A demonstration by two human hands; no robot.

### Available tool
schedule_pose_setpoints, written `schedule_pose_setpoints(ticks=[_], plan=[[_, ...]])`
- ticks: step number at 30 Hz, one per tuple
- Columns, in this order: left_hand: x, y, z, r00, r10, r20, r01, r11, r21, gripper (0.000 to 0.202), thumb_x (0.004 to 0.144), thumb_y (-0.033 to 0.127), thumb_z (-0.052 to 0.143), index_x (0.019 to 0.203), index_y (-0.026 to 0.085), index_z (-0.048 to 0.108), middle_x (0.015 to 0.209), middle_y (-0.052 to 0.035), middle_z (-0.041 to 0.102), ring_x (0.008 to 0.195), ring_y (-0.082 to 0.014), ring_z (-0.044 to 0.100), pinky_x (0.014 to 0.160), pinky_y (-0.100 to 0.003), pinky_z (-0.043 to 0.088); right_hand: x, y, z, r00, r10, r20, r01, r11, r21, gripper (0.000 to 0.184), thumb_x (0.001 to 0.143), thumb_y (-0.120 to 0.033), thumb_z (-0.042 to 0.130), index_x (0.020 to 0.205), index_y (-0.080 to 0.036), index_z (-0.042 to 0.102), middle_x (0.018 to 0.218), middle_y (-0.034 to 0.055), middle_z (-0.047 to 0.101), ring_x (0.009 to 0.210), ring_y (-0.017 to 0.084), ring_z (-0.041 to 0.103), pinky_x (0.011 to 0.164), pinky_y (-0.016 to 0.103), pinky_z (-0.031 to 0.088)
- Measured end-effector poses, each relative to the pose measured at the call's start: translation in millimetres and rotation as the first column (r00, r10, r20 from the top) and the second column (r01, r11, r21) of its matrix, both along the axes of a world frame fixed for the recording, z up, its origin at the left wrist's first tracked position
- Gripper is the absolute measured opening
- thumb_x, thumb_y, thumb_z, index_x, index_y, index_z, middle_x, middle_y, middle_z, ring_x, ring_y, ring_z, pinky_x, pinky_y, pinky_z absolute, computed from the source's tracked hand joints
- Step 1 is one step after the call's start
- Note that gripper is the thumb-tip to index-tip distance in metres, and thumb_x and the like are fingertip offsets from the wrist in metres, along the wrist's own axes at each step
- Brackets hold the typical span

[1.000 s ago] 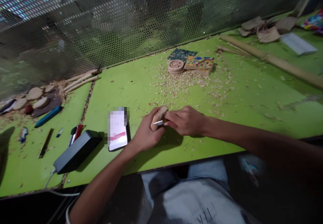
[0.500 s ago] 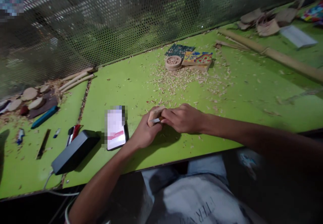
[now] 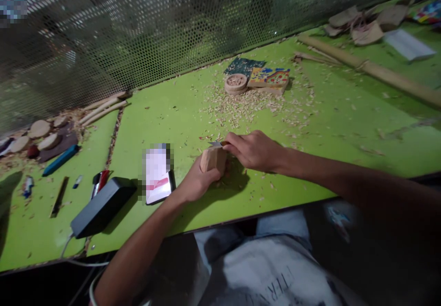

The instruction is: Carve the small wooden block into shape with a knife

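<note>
My left hand is wrapped round a small pale wooden block, held just above the green table. My right hand is closed round a small knife whose metal blade rests at the block's top edge. Wood shavings lie scattered behind both hands.
A phone lies left of the block, a black box with a cable further left. A round carved piece and a painted block sit at the back. Wooden discs, sticks and a blue tool lie far left; a long pole runs right. Mesh wall behind.
The knife blade has travelled from the block's side up to its top edge. My left hand has turned the block more upright.
</note>
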State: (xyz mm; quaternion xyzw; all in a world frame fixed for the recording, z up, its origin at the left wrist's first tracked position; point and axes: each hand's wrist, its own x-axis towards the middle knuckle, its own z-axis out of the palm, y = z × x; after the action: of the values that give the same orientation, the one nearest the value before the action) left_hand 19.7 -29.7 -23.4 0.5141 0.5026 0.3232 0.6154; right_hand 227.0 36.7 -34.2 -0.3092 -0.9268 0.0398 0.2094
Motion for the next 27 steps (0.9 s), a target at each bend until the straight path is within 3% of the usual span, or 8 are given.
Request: schedule_pose_setpoints(ticks=[7, 13, 22, 27], plan=[[2, 1, -0.9, 0.986, 0.039, -0.160, -0.011, 0.984, 0.176, 0.033, 0.068, 0.023, 0.059, 0.101, 0.021, 0.059, 0.084, -0.0029, 0.061, 0.073, -0.0174, 0.054, 0.064, -0.034, 0.049, -3, -9, 0.9, 0.998, 0.060, 0.035, -0.062, 0.997, 0.046, 0.052, 0.115, -0.044, 0.016, 0.115, -0.015, 0.059, 0.074, 0.0058, 0.075, 0.055, 0.014, 0.056, 0.057, 0.033, 0.016], [1, 1, 2.7, 0.949, 0.095, -0.301, 0.023, 0.930, 0.366, 0.045, 0.076, 0.020, 0.057, 0.121, 0.020, 0.057, 0.113, -0.0081, 0.067, 0.102, -0.0252, 0.063, 0.093, -0.045, 0.049, -4, -15, -1.7, 0.992, 0.120, 0.027, -0.122, 0.987, 0.108, 0.048, 0.116, -0.041, 0.020, 0.114, -0.015, 0.060, 0.085, 0.0051, 0.078, 0.059, 0.013, 0.059, 0.058, 0.034, 0.017], [-1, -1, 2.4, 0.879, 0.171, -0.445, 0.051, 0.895, 0.444, 0.054, 0.078, 0.025, 0.065, 0.129, 0.021, 0.045, 0.105, -0.0049, 0.061, 0.090, -0.0212, 0.057, 0.081, -0.038, 0.044, -4, -18, -3.3, 0.984, 0.175, 0.013, -0.174, 0.961, 0.216, 0.046, 0.116, -0.041, 0.025, 0.108, -0.016, 0.064, 0.074, 0.0022, 0.072, 0.052, 0.012, 0.051, 0.056, 0.035, 0.016], [-1, -1, 4.1, 0.883, 0.168, -0.438, 0.048, 0.896, 0.441, 0.057, 0.078, 0.019, 0.062, 0.132, 0.022, 0.043, 0.111, -0.0070, 0.061, 0.096, -0.0234, 0.058, 0.086, -0.042, 0.045, -1, -13, -1.0, 0.990, 0.138, -0.004, -0.136, 0.975, 0.174, 0.047, 0.116, -0.041, 0.025, 0.110, -0.016, 0.065, 0.075, 0.0030, 0.073, 0.053, 0.012, 0.051, 0.056, 0.034, 0.017]])
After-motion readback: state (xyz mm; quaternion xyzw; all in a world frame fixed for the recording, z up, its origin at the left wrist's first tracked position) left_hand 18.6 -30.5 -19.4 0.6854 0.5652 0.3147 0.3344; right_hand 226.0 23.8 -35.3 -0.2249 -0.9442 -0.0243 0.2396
